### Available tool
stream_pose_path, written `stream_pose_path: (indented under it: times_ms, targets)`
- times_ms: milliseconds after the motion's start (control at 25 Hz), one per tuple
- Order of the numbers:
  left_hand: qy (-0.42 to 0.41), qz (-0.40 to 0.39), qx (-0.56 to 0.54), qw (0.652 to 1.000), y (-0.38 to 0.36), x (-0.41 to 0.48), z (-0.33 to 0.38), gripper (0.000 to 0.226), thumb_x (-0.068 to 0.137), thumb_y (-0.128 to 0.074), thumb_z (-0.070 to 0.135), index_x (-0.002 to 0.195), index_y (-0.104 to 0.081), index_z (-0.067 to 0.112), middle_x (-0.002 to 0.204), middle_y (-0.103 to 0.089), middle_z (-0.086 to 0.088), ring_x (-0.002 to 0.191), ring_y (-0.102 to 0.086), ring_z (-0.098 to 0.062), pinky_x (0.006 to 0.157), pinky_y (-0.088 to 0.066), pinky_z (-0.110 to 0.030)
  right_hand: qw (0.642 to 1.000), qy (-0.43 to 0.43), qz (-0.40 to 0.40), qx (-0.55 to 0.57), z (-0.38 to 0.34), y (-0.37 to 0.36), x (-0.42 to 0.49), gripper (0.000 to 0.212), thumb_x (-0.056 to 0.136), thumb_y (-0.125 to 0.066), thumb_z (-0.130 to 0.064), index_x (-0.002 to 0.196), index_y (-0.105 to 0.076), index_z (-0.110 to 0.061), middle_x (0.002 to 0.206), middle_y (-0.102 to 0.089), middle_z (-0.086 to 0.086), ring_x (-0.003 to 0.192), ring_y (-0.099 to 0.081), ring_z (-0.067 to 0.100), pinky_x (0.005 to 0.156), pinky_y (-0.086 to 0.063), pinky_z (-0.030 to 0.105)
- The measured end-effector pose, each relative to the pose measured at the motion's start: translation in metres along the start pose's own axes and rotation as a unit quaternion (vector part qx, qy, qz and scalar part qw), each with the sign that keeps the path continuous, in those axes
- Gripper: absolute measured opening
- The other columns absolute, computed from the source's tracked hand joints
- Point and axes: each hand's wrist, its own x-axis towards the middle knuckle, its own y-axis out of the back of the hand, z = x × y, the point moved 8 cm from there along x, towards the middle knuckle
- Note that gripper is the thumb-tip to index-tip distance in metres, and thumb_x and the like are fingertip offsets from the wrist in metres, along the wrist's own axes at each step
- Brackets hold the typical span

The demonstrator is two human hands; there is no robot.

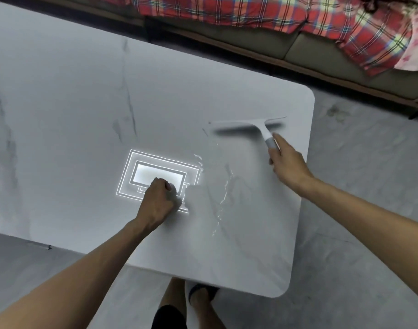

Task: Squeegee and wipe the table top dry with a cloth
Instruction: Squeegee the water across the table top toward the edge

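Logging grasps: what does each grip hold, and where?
Right-hand grip holds the white plastic squeegee by its grey handle end; left-hand grip is curled, contents unclear.

the squeegee (pixel 248 125) is white and t-shaped, its wide blade lying across the far right part of the counter (pixel 84 103), blurred. its grey-tipped handle points back into the right hand (pixel 288 162), which grips it. the counter is glossy white with grey veins and rounded corners. thin streaks of water (pixel 223 198) run down its middle right. a pale, blurred cloth (pixel 178 198) sits bunched under the left hand (pixel 155 200).
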Motion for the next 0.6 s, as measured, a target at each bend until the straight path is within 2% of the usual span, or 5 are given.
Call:
stream_pose_path:
  times_ms: [80,160,240,320,600]
  targets:
    - [-0.038,0.023,0.073,0.996,0.004,0.025,0.019,0.025,0.076,-0.054,0.009,0.061,-0.034,0.012,0.071,-0.037,-0.006,0.071,-0.036,-0.032,0.058,-0.031,-0.034,0.998,-0.052,0.028,0.034,-0.027,0.003,0.054,0.041,0.101,-0.026,-0.043,0.137,-0.040,-0.031,0.110,-0.063,0.016,0.092,-0.060,0.036,0.079,-0.051,0.047]
    - [-0.057,0.031,0.136,0.989,0.000,0.051,0.027,0.023,0.075,-0.052,0.012,0.064,-0.033,0.016,0.081,-0.043,-0.009,0.085,-0.042,-0.033,0.074,-0.037,-0.034,0.994,-0.080,0.059,0.049,-0.053,0.008,0.112,0.044,0.101,-0.024,-0.044,0.139,-0.041,-0.031,0.122,-0.060,0.020,0.102,-0.060,0.036,0.072,-0.050,0.042]
    - [-0.054,0.011,0.187,0.981,-0.010,0.070,0.019,0.013,0.075,-0.053,0.016,0.083,-0.046,0.010,0.107,-0.050,-0.017,0.105,-0.044,-0.036,0.092,-0.039,-0.038,0.990,-0.104,0.074,0.064,-0.071,0.011,0.156,0.045,0.101,-0.023,-0.044,0.139,-0.043,-0.028,0.125,-0.058,0.014,0.098,-0.058,0.031,0.061,-0.046,0.033]
    - [-0.038,-0.052,0.226,0.972,-0.024,0.081,0.007,0.032,0.078,-0.052,0.018,0.107,-0.049,0.004,0.131,-0.043,-0.029,0.125,-0.036,-0.045,0.105,-0.036,-0.045,0.986,-0.127,0.078,0.076,-0.079,0.013,0.186,0.043,0.100,-0.023,-0.044,0.129,-0.048,-0.025,0.118,-0.055,0.008,0.094,-0.052,0.026,0.066,-0.045,0.033]
    - [0.016,-0.167,0.160,0.973,-0.027,0.091,0.010,0.048,0.076,-0.044,0.009,0.123,-0.041,0.000,0.148,-0.006,-0.046,0.144,-0.003,-0.052,0.119,-0.016,-0.046,0.988,-0.014,0.040,-0.148,-0.082,-0.014,0.147,0.038,0.105,-0.028,-0.023,0.137,-0.042,-0.009,0.124,-0.058,0.026,0.111,-0.055,0.044,0.089,-0.044,0.044]
